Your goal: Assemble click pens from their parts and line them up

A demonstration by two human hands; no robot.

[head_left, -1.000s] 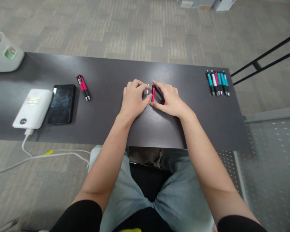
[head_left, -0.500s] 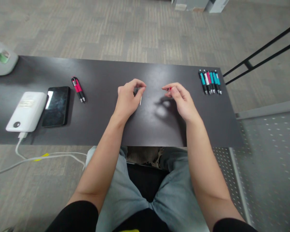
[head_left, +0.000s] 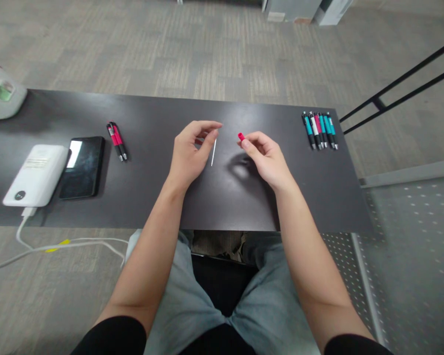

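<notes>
A thin white pen refill (head_left: 213, 153) points down from the pinched thumb and forefinger of my left hand (head_left: 192, 153), its lower tip just over or on the dark table (head_left: 159, 197). The refill's upper end is hidden by those fingers. To the right, my right hand (head_left: 268, 155) is closed, thumb against fingers, on a red pen barrel (head_left: 241, 136). The barrel's open end shows above the thumb, tilted toward my left hand; the rest is covered by the fingers. A small gap separates the two hands.
Two red-and-black pens (head_left: 117, 141) lie left of my hands, beside a black phone (head_left: 82, 167) and a white power bank (head_left: 37, 175) with a cable (head_left: 22, 231). Several pens (head_left: 320, 130) lie in a row at the right. A white plastic container (head_left: 3, 93) stands far left.
My right hand has moved left and turned, bringing the red barrel's end into view. More of the white refill shows below my left fingers. The whole view has shifted slightly.
</notes>
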